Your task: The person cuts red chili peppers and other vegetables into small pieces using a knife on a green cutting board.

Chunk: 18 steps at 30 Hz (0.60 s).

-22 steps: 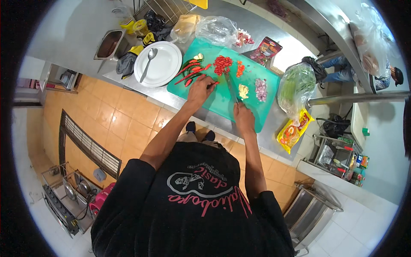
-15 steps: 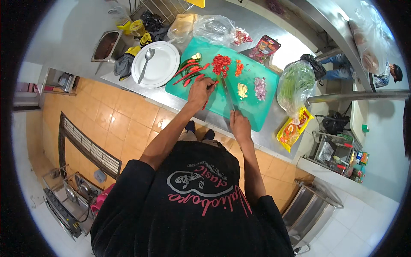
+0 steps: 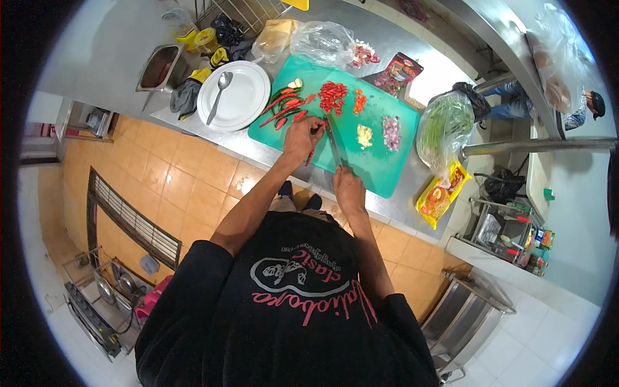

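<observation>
On the teal cutting board (image 3: 382,177), my left hand (image 3: 300,139) is closed on a red chili (image 3: 310,157), whose end pokes out below the fingers. My right hand (image 3: 349,191) grips a knife (image 3: 334,143) by its handle. The blade points away from me, its tip close to my left fingertips. Just beyond the tip lies a heap of sliced red chili (image 3: 332,94). Orange-red chili pieces (image 3: 359,101), chopped garlic (image 3: 365,136) and diced shallot (image 3: 391,133) form separate piles to the right. Whole red and green chilies (image 3: 284,108) rest at the board's left, near pale garlic cloves (image 3: 296,83).
A white plate (image 3: 244,97) with a spoon (image 3: 220,95) stands left of the board. To the right are a bag of green vegetables (image 3: 446,126) and a yellow noodle packet (image 3: 443,195). Plastic bags (image 3: 322,42) and a dark pouch (image 3: 404,68) lie behind. Another person (image 3: 509,103) is at far right.
My right hand and the knife have shifted left, bringing the blade closer to my left hand. The left hand stays at nearly the same spot on the chili.
</observation>
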Each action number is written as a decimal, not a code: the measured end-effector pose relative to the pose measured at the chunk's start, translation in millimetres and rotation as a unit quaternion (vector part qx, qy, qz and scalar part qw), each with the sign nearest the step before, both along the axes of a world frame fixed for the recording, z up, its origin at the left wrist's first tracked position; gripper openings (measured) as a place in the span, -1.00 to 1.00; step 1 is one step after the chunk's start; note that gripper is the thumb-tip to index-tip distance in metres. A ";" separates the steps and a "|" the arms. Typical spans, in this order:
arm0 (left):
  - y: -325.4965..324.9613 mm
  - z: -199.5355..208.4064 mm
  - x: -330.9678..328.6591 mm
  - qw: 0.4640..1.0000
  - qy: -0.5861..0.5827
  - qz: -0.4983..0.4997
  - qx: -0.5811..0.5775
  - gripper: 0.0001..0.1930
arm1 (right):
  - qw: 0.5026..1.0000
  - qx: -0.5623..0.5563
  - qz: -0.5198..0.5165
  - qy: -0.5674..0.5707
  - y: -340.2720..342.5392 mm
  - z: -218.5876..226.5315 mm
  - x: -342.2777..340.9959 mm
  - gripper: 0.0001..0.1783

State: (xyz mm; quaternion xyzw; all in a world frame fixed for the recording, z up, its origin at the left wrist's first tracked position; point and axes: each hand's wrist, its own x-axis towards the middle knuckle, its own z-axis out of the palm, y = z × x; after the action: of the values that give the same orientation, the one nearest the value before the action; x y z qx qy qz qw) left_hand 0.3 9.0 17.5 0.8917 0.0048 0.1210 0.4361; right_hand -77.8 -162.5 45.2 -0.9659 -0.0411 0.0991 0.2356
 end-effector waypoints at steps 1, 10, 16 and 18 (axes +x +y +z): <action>-0.6 -1.8 0.2 1.000 0.000 0.002 0.000 -0.83 | 1.000 0.001 -0.003 0.003 0.8 -1.4 -0.1 -0.57; -4.5 -0.9 2.4 0.999 0.010 0.026 -0.023 -0.85 | 1.000 -0.022 0.005 0.021 3.5 0.8 -1.9 -0.56; -5.3 1.0 2.3 0.998 0.032 0.030 -0.035 -0.87 | 1.000 -0.029 0.011 0.002 1.5 -7.9 -4.9 -0.56; -5.2 0.5 2.5 0.997 0.049 0.032 -0.040 -0.87 | 0.999 -0.033 0.010 0.006 2.4 -9.9 -4.9 -0.57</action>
State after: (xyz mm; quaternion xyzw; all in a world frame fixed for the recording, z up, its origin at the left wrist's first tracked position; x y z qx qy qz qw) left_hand 2.8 3.8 18.0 0.8780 0.0595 0.0905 0.4662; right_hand -82.7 -160.1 35.3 -0.9721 -0.0461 0.1080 0.2031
